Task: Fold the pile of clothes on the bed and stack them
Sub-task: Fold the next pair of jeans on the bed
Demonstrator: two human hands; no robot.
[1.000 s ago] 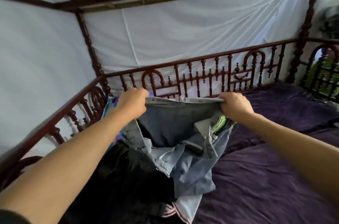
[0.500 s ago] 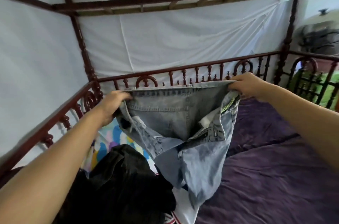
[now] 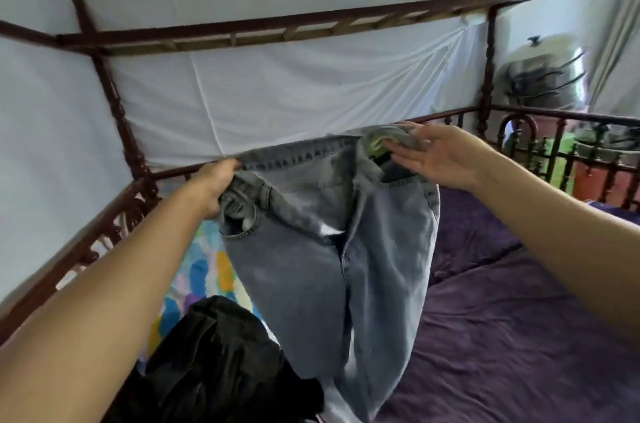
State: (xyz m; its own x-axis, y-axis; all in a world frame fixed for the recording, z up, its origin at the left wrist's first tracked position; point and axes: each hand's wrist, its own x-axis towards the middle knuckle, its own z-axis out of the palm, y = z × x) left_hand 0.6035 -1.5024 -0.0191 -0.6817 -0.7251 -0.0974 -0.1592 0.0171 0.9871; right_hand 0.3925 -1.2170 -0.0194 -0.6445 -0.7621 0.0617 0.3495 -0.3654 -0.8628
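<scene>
The wide stretch of rumpled purple bedspread (image 3: 502, 336) on the right lay open to a reaching hand. In the middle, light-blue denim jeans (image 3: 329, 266) hung down like a curtain, with a heap of black clothing (image 3: 221, 363) just below and left of them. The dark red turned-wood bed rail (image 3: 114, 218) closed off the left and far sides, and brown canopy beams (image 3: 263, 24) capped the room overhead.

One jeans (image 3: 332, 266) (one black garment (image 3: 221, 363))
</scene>
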